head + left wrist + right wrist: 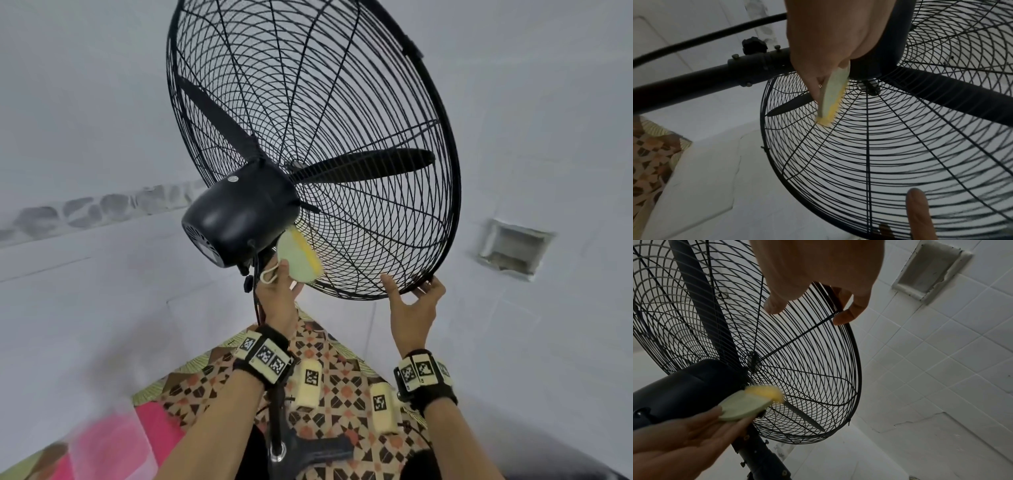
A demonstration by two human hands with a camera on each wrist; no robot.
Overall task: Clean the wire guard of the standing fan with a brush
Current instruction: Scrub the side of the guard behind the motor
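Observation:
The standing fan's black wire guard (359,102) fills the upper part of the head view, tilted, with the black motor housing (239,216) behind it. My left hand (287,277) pinches a pale green brush (298,260) just below the motor. Its yellow bristles (828,119) press against the rear guard wires (869,154) near the hub. My right hand (411,291) holds the guard's lower rim, with the fingers hooked over the rim and the thumb on the wires. In the right wrist view, the right hand (812,309) grips the rim above the brush (748,405).
The fan's black pole (694,84) and power cord (705,37) run down to the left. White tiled walls (941,369) surround the fan, with a recessed vent (513,246) to the right. A patterned mat (342,383) and something pink (113,442) lie below.

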